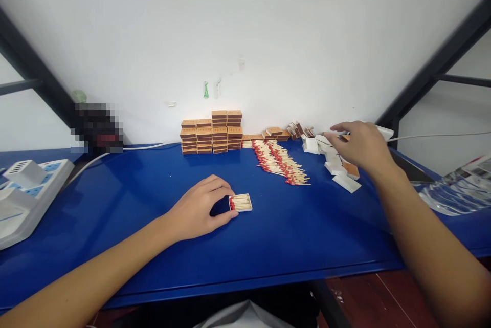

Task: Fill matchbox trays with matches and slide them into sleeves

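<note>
White card matchbox tray (247, 203), filled with red-tipped matches whose heads lie toward the left, sits flat on the blue tabletop (291, 246) in front of the person, its left end between the thumb and forefinger of the left hand (198, 209), which close on its two sides. Right hand (362, 146) is over a scatter of white trays (347, 183) at the far right, thumb and forefinger a narrow gap apart; cannot tell whether the thumb touches one. Between them, loose matchsticks (282, 161) spread in slanting rows, with stacked matchboxes (212, 138) to their left, near the wall (268, 26).
</note>
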Tool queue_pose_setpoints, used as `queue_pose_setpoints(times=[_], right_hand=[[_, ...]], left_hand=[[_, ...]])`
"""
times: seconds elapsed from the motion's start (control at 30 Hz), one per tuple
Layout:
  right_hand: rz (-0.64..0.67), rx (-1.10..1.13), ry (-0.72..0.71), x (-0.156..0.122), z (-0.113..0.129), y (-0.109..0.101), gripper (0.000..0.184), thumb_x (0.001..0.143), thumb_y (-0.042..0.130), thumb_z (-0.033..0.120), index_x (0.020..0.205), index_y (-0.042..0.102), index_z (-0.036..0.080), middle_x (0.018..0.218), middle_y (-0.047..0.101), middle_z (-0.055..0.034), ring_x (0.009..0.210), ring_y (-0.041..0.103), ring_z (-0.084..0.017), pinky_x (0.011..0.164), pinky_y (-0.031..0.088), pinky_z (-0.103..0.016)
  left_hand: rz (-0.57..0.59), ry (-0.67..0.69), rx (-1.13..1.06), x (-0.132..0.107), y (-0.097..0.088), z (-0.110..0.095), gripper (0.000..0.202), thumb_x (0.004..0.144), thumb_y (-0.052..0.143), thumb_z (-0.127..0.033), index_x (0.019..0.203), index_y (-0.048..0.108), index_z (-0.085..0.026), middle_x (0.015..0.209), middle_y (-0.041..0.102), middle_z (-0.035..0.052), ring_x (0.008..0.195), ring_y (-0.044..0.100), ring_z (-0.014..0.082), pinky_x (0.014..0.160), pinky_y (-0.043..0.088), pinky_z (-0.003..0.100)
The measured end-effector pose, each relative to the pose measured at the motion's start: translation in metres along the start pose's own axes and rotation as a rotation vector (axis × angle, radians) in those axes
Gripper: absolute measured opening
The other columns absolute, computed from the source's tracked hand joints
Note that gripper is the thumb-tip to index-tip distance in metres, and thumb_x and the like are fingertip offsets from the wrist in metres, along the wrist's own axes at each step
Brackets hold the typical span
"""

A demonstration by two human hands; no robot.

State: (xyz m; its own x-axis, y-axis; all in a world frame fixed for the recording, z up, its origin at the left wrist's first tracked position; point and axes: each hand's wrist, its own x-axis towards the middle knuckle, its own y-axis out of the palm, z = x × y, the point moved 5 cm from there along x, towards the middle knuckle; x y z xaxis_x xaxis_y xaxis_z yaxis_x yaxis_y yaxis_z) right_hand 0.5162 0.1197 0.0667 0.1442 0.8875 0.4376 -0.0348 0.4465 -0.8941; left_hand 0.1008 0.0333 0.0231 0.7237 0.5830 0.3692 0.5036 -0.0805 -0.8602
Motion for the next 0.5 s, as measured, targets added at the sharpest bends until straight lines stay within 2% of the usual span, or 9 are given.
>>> queue_pose_setpoints(times=[0.1,0.2,0.3,0.37,0.43,0.5], right_hand=[[-0.009,0.123,0.007,-0.002,0.021,-0.015,0.040,0.097,0.057,0.046,0.112,0.080,0.017,0.118,0.082,-0.0171,0.106,0.072,-0.036,0.096,0.053,-0.047],[0.096,0.243,-0.002,-0.003,0.043,-0.030,0.033,0.096,0.062,0.046,0.106,0.081,0.021,0.107,0.083,-0.0110,0.094,0.074,-0.031,0.083,0.054,-0.043],[0.181,0.259,-0.098,-0.001,0.069,-0.040,0.029,0.096,0.064,0.046,0.101,0.083,0.025,0.097,0.083,-0.0083,0.089,0.073,-0.031,0.075,0.053,-0.041],[0.142,0.250,-0.141,0.000,0.084,-0.040,0.027,0.096,0.064,0.044,0.099,0.083,0.025,0.094,0.082,-0.0084,0.086,0.073,-0.031,0.073,0.052,-0.041],[0.023,0.252,-0.191,-0.002,0.095,-0.036,0.027,0.098,0.060,0.041,0.101,0.081,0.024,0.095,0.082,-0.0092,0.086,0.073,-0.030,0.073,0.051,-0.041],[-0.065,0.270,-0.305,-0.008,0.106,-0.026,0.028,0.101,0.056,0.038,0.102,0.080,0.023,0.098,0.082,-0.0097,0.086,0.073,-0.029,0.075,0.050,-0.039]], left_hand=[[-0.042,-0.021,-0.036,0.000,-0.004,0.000,0.025,0.102,0.072,-0.036,0.120,0.072,-0.020,0.117,0.074,0.0103,0.113,0.067,0.0269,0.098,0.059,0.043],[-0.023,-0.053,-0.061,0.000,-0.002,0.003,0.025,0.101,0.073,-0.038,0.120,0.073,-0.021,0.118,0.074,0.0098,0.113,0.067,0.0267,0.097,0.059,0.043],[0.007,-0.065,-0.070,0.000,0.002,0.006,0.026,0.100,0.074,-0.039,0.120,0.073,-0.022,0.119,0.074,0.0091,0.112,0.068,0.0269,0.098,0.059,0.044],[-0.006,-0.069,-0.076,-0.001,0.001,0.007,0.026,0.100,0.074,-0.039,0.121,0.073,-0.023,0.119,0.074,0.0091,0.113,0.068,0.0270,0.098,0.059,0.044],[-0.034,-0.073,-0.080,-0.002,-0.001,0.007,0.026,0.100,0.074,-0.038,0.121,0.073,-0.023,0.119,0.074,0.0088,0.113,0.068,0.0267,0.098,0.059,0.043],[-0.056,-0.077,-0.077,-0.002,-0.005,0.007,0.025,0.100,0.074,-0.037,0.120,0.073,-0.023,0.118,0.074,0.0081,0.113,0.067,0.0260,0.098,0.059,0.043]])
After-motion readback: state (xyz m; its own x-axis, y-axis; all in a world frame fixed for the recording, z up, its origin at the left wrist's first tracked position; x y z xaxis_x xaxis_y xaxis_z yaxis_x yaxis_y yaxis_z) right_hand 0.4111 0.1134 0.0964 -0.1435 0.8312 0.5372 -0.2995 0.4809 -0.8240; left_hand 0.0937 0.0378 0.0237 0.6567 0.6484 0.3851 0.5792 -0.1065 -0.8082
